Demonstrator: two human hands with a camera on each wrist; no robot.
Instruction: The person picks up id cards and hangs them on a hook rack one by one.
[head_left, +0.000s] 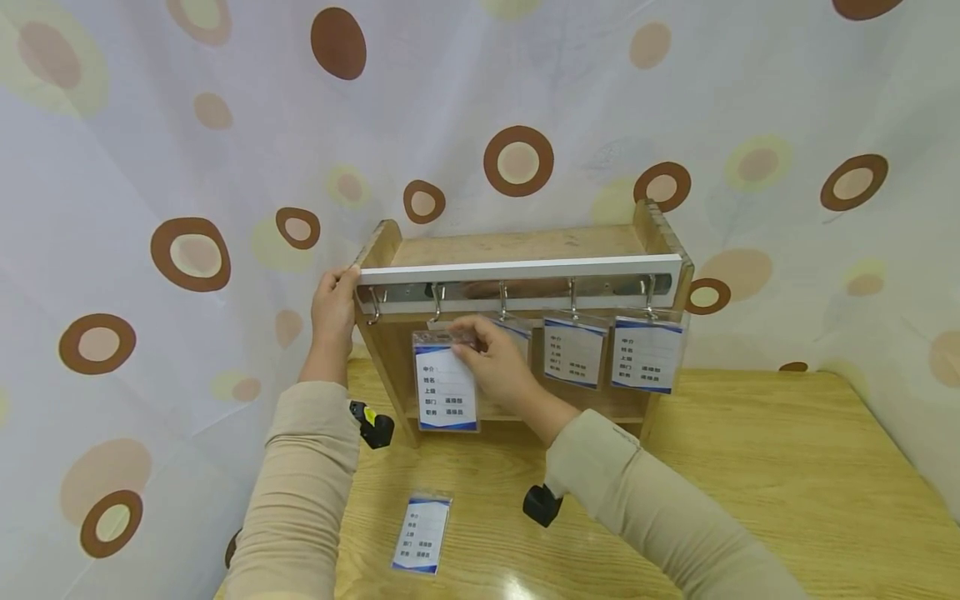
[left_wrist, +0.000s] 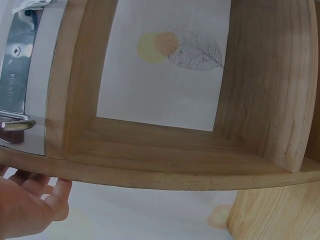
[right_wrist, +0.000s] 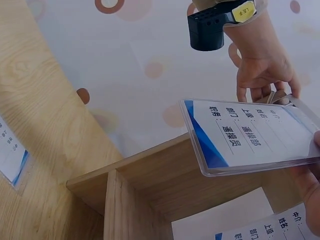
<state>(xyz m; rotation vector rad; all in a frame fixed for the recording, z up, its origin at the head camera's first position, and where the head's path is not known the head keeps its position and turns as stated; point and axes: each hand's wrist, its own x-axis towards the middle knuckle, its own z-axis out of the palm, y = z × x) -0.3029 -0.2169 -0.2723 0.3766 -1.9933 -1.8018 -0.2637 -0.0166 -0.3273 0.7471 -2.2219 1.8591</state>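
Observation:
My right hand (head_left: pixel 492 360) pinches the top edge of a clear-sleeved name badge (head_left: pixel 447 387), held upright just below the second hook (head_left: pixel 437 302) from the left. That badge (right_wrist: pixel 245 135) looms large in the right wrist view, its printed side showing. At the left end of the white hook rack (head_left: pixel 517 268), my left hand (head_left: pixel 333 312) grips the side of the wooden shelf (head_left: pixel 386 367); its fingers (left_wrist: pixel 60 195) curl against the wood in the left wrist view. Badges hang from the three hooks to the right, the nearest (head_left: pixel 513 335) partly hidden behind my right hand.
Another badge (head_left: pixel 422 533) lies flat on the wooden table (head_left: pixel 765 475), in front of the shelf. The leftmost hook (head_left: pixel 375 304) is bare. Behind the shelf and along the left hangs a dotted cloth (head_left: pixel 465 92). Black wrist cameras (head_left: pixel 542 505) sit below my wrists.

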